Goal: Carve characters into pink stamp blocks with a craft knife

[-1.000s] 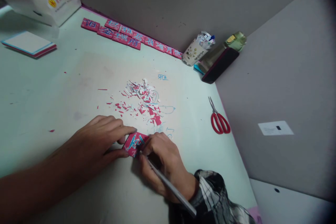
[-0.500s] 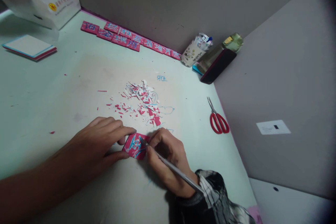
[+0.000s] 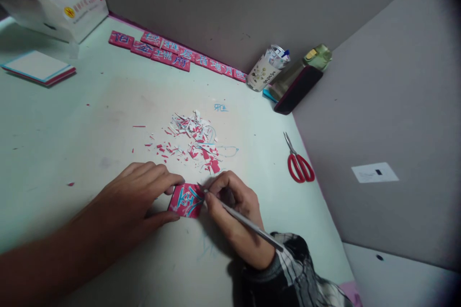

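Between the thumb and index finger of my left hand [image 3: 140, 201] is a small red tile [image 3: 186, 200] with a blue and whitish character on it, lying flat on the table. My right hand [image 3: 237, 216] grips a slim grey craft knife [image 3: 248, 223] like a pen. Its pointed blade is at the tile's upper right corner; whether it touches the surface I cannot tell. Just beyond the tile lies a loose heap of red and white scraps [image 3: 196, 129].
Rows of red character tiles [image 3: 165, 55] line the wall. Red-handled scissors [image 3: 300, 168] lie at right. A can of pens [image 3: 264, 72], a green bottle [image 3: 319, 57] and a dark phone-like slab [image 3: 298, 91] stand behind. Stacked cards [image 3: 39, 67] and a paper bag [image 3: 61, 5] are left.
The knife tip has moved from the middle of the tile to its upper right corner, with my right hand shifting slightly right. My left hand still holds the tile.
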Demonstrator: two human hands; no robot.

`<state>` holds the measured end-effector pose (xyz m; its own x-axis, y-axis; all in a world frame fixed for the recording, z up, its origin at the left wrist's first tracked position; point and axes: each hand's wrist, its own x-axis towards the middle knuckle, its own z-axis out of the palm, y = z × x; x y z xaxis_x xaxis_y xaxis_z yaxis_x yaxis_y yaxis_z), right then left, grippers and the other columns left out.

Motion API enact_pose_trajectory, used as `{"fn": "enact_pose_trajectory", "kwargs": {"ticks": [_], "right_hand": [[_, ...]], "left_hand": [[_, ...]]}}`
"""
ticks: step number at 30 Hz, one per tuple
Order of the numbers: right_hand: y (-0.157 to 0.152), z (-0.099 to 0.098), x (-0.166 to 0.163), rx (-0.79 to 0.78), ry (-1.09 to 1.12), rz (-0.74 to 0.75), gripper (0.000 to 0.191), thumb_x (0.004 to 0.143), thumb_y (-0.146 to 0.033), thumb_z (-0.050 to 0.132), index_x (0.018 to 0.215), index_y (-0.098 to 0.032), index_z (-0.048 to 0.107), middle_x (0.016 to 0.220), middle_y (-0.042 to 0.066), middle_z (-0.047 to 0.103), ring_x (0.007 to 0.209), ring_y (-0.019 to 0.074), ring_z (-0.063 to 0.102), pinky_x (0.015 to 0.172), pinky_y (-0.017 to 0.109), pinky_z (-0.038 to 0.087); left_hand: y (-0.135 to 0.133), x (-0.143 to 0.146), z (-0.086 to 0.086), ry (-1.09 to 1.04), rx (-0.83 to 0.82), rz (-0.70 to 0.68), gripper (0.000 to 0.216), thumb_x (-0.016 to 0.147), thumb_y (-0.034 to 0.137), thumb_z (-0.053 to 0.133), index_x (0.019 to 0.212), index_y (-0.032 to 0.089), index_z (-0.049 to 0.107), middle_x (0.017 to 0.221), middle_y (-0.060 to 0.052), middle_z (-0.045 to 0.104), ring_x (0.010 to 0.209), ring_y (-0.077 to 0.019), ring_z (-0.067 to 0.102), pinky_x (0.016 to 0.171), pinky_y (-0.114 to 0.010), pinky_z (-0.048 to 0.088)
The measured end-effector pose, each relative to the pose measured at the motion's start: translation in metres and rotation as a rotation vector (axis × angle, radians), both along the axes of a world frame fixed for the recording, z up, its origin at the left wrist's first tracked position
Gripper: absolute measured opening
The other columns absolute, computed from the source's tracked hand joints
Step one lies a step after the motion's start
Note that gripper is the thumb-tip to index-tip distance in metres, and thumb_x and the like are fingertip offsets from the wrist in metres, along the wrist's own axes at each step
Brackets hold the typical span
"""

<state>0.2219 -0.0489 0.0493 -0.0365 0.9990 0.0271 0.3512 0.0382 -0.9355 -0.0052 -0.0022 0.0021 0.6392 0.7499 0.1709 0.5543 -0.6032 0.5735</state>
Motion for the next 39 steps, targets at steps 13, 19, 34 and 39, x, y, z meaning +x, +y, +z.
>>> {"fn": "enact_pose_trajectory", "kwargs": {"ticks": [13, 19, 34, 39], "right_hand": [[0.005, -0.001, 0.005, -0.003, 0.187, -0.106, 0.017, 0.100, -0.036, 0.065, 0.098, -0.021, 0.072, 0.083, 0.002, 0.070, 0.070, 0.0148, 0.062, 0.066, 0.031, 0.051], [0.007, -0.004, -0.002, -0.029, 0.283, 0.085, 0.021, 0.088, -0.031, 0.079, 0.098, -0.022, 0.062, 0.080, -0.002, 0.065, 0.068, 0.0133, 0.059, 0.062, 0.027, 0.050], [0.005, -0.003, 0.011, 0.490, -0.285, 0.147, 0.018, 0.102, -0.012, 0.052, 0.102, -0.023, 0.066, 0.090, 0.005, 0.067, 0.079, 0.0186, 0.062, 0.067, 0.031, 0.049], [0.009, 0.006, 0.006, 0.086, 0.237, 0.056, 0.008, 0.097, -0.020, 0.063, 0.090, -0.021, 0.066, 0.081, 0.000, 0.065, 0.072, 0.0142, 0.062, 0.068, 0.029, 0.051]], "left_hand": [[-0.006, 0.002, 0.023, -0.101, 0.057, 0.243, 0.024, 0.093, 0.042, 0.063, 0.112, 0.031, 0.054, 0.092, 0.002, 0.071, 0.078, -0.0218, 0.072, 0.070, -0.035, 0.060], [-0.011, 0.001, 0.029, -0.121, 0.037, 0.293, 0.029, 0.093, 0.047, 0.059, 0.115, 0.033, 0.047, 0.091, -0.002, 0.071, 0.077, -0.0248, 0.075, 0.066, -0.039, 0.065], [-0.006, -0.007, 0.031, -0.122, 0.009, 0.399, 0.024, 0.098, 0.048, 0.057, 0.114, 0.031, 0.053, 0.107, -0.003, 0.072, 0.092, -0.0238, 0.077, 0.079, -0.036, 0.066], [-0.004, -0.003, 0.028, -0.254, -0.275, 0.397, 0.036, 0.092, 0.053, 0.064, 0.117, 0.028, 0.057, 0.112, -0.008, 0.077, 0.104, -0.0286, 0.077, 0.087, -0.040, 0.066]]}}
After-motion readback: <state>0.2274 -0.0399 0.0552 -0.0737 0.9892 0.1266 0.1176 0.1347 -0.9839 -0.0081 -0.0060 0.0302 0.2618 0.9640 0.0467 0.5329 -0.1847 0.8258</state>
